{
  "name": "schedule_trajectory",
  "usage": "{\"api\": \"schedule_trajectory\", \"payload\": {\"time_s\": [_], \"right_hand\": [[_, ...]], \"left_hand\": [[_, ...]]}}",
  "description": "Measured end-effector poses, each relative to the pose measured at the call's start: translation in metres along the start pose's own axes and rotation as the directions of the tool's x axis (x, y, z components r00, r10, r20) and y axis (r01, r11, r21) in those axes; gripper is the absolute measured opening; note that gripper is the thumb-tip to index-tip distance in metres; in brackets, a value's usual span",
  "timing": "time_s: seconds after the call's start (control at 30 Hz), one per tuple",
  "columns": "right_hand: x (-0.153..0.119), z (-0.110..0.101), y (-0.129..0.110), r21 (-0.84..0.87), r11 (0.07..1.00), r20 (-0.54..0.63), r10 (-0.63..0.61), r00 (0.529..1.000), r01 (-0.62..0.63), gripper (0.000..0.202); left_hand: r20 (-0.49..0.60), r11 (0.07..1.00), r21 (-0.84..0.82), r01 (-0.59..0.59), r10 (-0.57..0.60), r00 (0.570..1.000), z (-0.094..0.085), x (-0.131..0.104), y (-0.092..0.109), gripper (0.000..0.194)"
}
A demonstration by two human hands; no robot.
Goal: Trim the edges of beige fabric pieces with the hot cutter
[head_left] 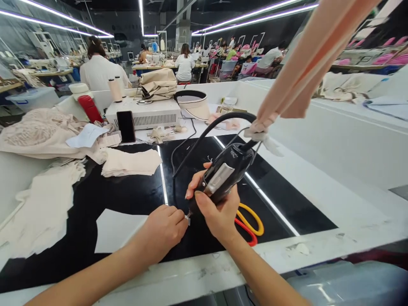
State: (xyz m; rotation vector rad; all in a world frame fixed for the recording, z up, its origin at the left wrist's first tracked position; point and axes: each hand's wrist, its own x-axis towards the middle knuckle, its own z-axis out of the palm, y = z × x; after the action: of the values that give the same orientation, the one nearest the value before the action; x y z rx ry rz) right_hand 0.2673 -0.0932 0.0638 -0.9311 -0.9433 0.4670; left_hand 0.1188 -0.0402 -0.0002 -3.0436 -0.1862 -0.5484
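Your right hand was wrapped round the black tool, thumb on the near side, fingers round the far side. Tool sat tilted above the mat, nose down and toward your left hand, silver plate facing up. Your left hand was curled closed, fingertips pinching a small pale piece right by the tool's nose. Piece mostly hidden by your fingers, couldn't tell what it was.

Pink strip came down from upper right and was knotted at the tool's top end. Black cord arched from that end over to the mat.

Scissors lay on the mat just beside your right wrist, one yellow loop, one red; blades hidden. White sheet lay flat on the mat, partly behind your left forearm. Cream stack was farther back on the mat, with a bigger cream pile at the left.

Behind the mat: phone leaning upright against the white box, spools and folded tan cloth on top of the box, visor at its right end. Red bottle tilted, left of the box.
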Motion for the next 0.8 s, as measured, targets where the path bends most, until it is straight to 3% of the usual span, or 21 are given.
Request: {"api": "schedule_trajectory", "payload": {"time_s": [0.13, 0.33, 0.63, 0.8], "right_hand": [[0.001, 0.000, 0.001, 0.010, 1.000, -0.004, -0.019, 1.000, 0.019, 0.033], [0.002, 0.000, 0.000, -0.010, 1.000, 0.002, -0.015, 1.000, 0.015, 0.032], [0.002, -0.002, 0.000, -0.012, 0.999, -0.008, -0.030, 1.000, 0.030, 0.033], [0.002, -0.002, 0.000, 0.036, 0.999, -0.024, -0.015, 1.000, 0.016, 0.033]], "left_hand": [[-0.106, 0.999, -0.037, 0.032, -0.035, 0.994, 0.003, -0.002, -0.004, 0.025], [-0.191, 0.996, -0.037, 0.078, -0.084, 0.978, -0.008, -0.003, -0.008, 0.021], [-0.148, 0.996, 0.035, 0.085, -0.079, 0.986, 0.006, -0.002, -0.004, 0.027], [-0.179, 0.994, 0.047, 0.097, -0.087, 0.980, 0.006, -0.005, -0.004, 0.024]]}}
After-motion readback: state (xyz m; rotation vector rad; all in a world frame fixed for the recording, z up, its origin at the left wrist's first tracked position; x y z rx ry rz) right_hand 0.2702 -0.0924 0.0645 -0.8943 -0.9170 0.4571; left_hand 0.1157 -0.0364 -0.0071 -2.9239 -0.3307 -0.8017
